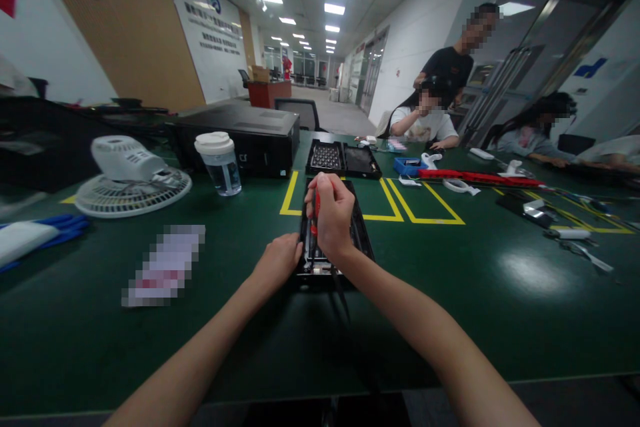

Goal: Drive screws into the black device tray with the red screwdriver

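Note:
In front of me a black open-topped electronic device (361, 240) lies on the table, with small parts showing along its near end. My right hand (336, 217) is above it, closed around a red-handled screwdriver (317, 203). The screwdriver stands nearly upright, its shaft pointing down into the device's left side; my fist hides much of the interior. At the device's left edge, my left hand (280, 259) is closed against the casing, gripping its side. Some of its fingertips are hidden. A dark cable (341, 297) runs from the near end toward me.
Beyond the device lies an open black bit case (327, 157). To the left are a lidded cup (220, 163), a white fan (133, 180), a black box-shaped machine (250, 133) and a blurred paper (167, 267). A blue tray (407, 165) sits right. Several people are across the table.

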Action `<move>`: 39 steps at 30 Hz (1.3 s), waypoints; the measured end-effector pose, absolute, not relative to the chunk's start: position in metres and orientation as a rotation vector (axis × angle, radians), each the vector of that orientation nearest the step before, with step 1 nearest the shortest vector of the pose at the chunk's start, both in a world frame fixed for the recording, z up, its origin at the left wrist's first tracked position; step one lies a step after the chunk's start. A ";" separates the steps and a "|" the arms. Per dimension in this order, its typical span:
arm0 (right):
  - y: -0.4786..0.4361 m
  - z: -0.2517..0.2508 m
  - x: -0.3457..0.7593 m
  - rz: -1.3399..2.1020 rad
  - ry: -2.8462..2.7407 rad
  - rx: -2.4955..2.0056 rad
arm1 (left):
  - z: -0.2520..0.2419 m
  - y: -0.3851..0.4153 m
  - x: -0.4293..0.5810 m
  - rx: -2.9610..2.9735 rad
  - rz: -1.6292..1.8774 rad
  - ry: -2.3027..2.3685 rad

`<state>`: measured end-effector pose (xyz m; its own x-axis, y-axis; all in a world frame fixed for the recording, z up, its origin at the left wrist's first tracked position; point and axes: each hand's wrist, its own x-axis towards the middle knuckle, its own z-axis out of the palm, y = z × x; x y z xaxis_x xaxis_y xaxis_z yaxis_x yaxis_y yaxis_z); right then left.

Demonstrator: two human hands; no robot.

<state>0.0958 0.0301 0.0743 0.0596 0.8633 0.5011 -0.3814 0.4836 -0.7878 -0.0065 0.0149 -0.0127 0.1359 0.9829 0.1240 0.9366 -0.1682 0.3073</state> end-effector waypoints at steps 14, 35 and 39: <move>0.031 0.073 0.092 0.938 -1.055 -0.623 | -0.010 0.013 -0.006 2.231 0.427 1.919; 0.052 0.072 0.130 1.476 -1.246 -0.255 | -0.014 0.015 -0.007 2.276 0.440 1.932; 0.073 0.074 0.139 1.685 -1.437 -0.201 | -0.014 0.016 -0.007 2.273 0.442 1.933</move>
<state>0.1393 0.0726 0.0744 -0.5943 0.6959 0.4031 -0.5082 0.0635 -0.8589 -0.0074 0.0159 -0.0145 0.1393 0.9804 0.1397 0.9436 -0.1742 0.2816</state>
